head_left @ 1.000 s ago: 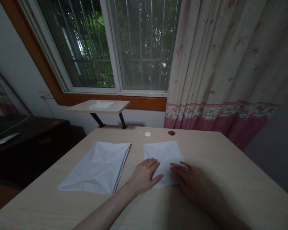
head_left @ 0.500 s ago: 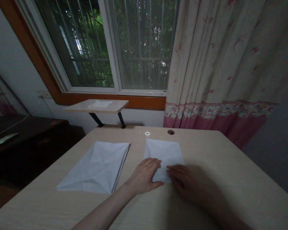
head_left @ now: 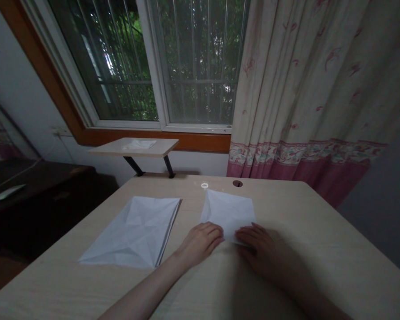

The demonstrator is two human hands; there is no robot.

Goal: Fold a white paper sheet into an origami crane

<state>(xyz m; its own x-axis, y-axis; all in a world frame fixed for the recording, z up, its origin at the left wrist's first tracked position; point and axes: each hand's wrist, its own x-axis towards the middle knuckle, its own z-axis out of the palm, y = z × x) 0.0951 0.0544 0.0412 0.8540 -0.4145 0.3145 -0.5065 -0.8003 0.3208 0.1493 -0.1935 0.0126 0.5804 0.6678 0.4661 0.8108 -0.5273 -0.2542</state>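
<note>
A white sheet of paper lies on the desk, with creases showing near its upper left corner. At its near left edge is my left hand, its fingers and thumb pinched together on the paper. My right hand is at the near right edge, fingers curled over the paper and thumb beneath them. Both hands cover parts of the near edge. To the left lies a larger stack of creased white paper, touched by neither hand.
A small raised shelf on black legs stands at the back left, with a folded white paper on it. Near the back edge are a white ring and a round hole. Behind hangs a curtain.
The near edge of the sheet has moved away from me and the sheet is slightly turned. My left thumb has closed in toward the fingers; my right hand has shifted slightly right.
</note>
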